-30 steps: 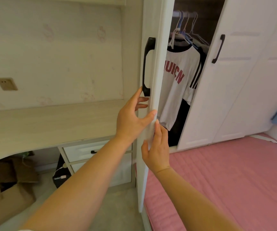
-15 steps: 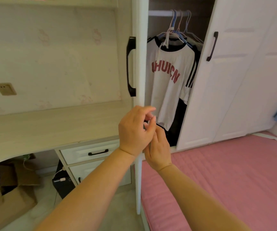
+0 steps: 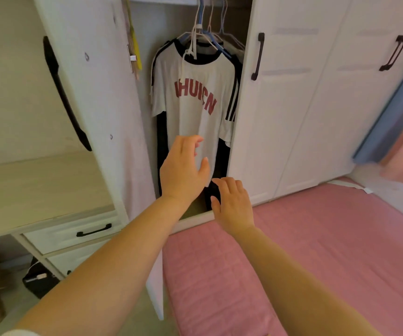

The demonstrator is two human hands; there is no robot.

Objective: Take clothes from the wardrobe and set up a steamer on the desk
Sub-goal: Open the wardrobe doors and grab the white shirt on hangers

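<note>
The wardrobe stands open, its left door (image 3: pixel 103 112) swung wide with a black handle. Inside, a white T-shirt (image 3: pixel 195 100) with red letters and black striped sleeves hangs on a hanger from the rail; darker clothes hang behind it. My left hand (image 3: pixel 183 173) reaches toward the shirt's lower hem, fingers spread and relaxed, holding nothing. My right hand (image 3: pixel 232 204) is just below and to the right, fingers loosely extended in front of the dark clothing, also empty. The pale wooden desk (image 3: pixel 30 187) lies to the left. No steamer is in view.
The closed wardrobe doors (image 3: pixel 292 105) with black handles fill the right. A pink bed (image 3: pixel 316 251) lies below them. Under the desk are white drawers (image 3: pixel 74 236), a black object (image 3: pixel 38 277) on the floor and a cardboard box at the left edge.
The door has swung fully open to the left. Both hands have let go of its edge and moved forward into the opening toward the shirt. The view has shifted closer.
</note>
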